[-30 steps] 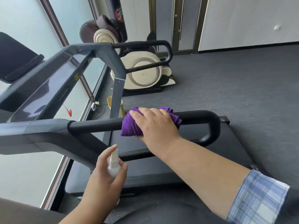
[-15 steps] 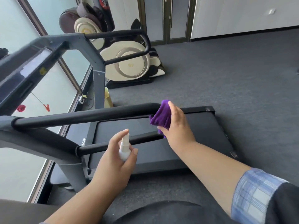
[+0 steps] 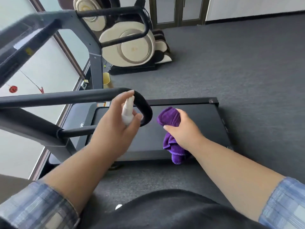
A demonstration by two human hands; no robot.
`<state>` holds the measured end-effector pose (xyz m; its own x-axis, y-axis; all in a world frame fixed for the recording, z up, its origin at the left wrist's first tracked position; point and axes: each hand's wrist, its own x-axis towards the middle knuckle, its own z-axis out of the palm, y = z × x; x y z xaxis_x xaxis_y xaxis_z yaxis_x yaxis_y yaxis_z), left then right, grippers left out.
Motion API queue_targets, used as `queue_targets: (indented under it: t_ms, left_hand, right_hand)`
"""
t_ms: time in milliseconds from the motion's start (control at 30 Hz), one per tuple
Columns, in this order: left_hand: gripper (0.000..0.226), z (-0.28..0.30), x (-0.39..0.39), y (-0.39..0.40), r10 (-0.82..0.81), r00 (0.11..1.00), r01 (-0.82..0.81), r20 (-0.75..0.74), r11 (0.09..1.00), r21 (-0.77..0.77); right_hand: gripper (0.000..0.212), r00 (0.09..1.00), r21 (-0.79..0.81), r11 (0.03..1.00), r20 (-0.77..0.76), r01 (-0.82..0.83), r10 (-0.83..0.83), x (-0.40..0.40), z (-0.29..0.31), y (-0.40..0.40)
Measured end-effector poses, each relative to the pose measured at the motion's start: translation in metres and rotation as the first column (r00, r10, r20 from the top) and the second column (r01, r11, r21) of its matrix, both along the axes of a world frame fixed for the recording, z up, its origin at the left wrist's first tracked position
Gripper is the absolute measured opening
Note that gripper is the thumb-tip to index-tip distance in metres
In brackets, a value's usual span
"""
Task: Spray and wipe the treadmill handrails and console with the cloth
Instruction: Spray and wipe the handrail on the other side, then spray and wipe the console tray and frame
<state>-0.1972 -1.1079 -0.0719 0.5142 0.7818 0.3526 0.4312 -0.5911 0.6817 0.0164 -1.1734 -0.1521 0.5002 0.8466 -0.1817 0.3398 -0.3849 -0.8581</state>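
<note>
The near black handrail [image 3: 66, 97] runs from the left edge and loops down at its end [image 3: 145, 109]. My left hand [image 3: 115, 123] grips a small white spray bottle [image 3: 127, 111], held upright right at that looped end, with a finger on top of the nozzle. My right hand [image 3: 183, 129] holds a bunched purple cloth [image 3: 170, 118] just right of the loop, clear of the rail; part of the cloth hangs below the hand. The far handrail [image 3: 115, 11] crosses the top. The dark console [image 3: 19, 42] slants at the upper left, blurred.
The treadmill belt deck [image 3: 189, 109] lies below both hands. A cream and brown massage chair [image 3: 132, 47] stands behind the treadmill. A yellow bin [image 3: 106, 78] sits by the upright post. Frosted windows line the left; grey carpet [image 3: 231, 63] spreads to the right.
My right hand slid the cloth along the near rail to its end and came off it. My left hand lifted the spray bottle up to the looped end. The view swung right.
</note>
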Motion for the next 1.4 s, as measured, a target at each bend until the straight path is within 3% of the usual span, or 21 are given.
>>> queue_targets:
  t_ms: [300, 567, 1033, 1400]
  left_hand:
    - [0.054, 0.091, 0.081, 0.057, 0.09, 0.99, -0.099, 0.109, 0.992, 0.082]
    - [0.057, 0.105, 0.098, 0.155, 0.286, 0.928, -0.311, 0.237, 0.948, 0.073]
    - [0.063, 0.099, 0.132, 0.247, 0.391, 0.918, -0.391, 0.07, 0.92, -0.013]
    - [0.061, 0.095, 0.147, 0.312, 0.629, 0.77, -0.634, -0.108, 0.773, -0.013]
  right_hand:
    - [0.068, 0.991, 0.178, 0.983, 0.132, -0.041, 0.018, 0.071, 0.078, 0.036]
    - [0.069, 0.969, 0.249, 0.954, 0.22, -0.166, 0.111, 0.118, 0.117, 0.16]
    - [0.069, 0.941, 0.282, 0.908, 0.225, -0.31, 0.252, 0.16, 0.152, 0.306]
    - [0.055, 0.859, 0.287, 0.814, 0.079, -0.506, 0.506, 0.16, 0.139, 0.453]
